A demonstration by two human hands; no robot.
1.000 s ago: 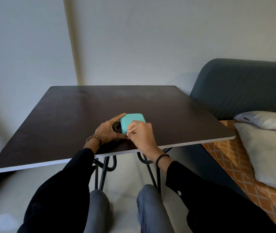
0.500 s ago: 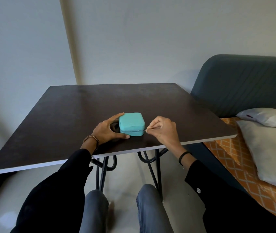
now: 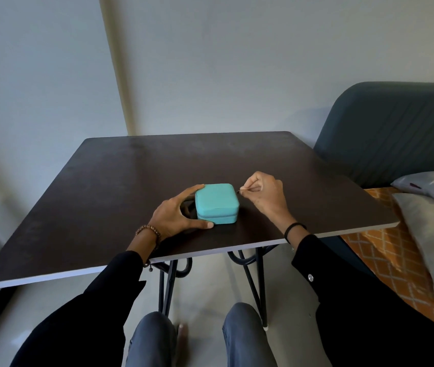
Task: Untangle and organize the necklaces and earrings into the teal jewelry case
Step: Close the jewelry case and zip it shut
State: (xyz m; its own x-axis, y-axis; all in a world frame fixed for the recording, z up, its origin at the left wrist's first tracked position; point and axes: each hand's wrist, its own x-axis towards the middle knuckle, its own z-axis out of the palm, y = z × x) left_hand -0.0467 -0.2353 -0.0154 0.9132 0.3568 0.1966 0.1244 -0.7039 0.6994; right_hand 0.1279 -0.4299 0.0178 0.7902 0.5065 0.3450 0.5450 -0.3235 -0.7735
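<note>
Teal jewelry case [image 3: 216, 201] closed | left hand [image 3: 173, 217] holds | right hand [image 3: 263, 194] pinches zipper [image 3: 238, 192]

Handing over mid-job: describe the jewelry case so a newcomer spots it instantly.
On the dark table, near its front edge, the teal jewelry case sits between the hands. The left hand holds its left side; the right hand pinches its zipper pull. It is the only bright, rounded box there.

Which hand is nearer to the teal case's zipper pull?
Right. The right hand pinches the zipper pull at the teal case's far right corner; the left hand grips the case's left side.
</note>
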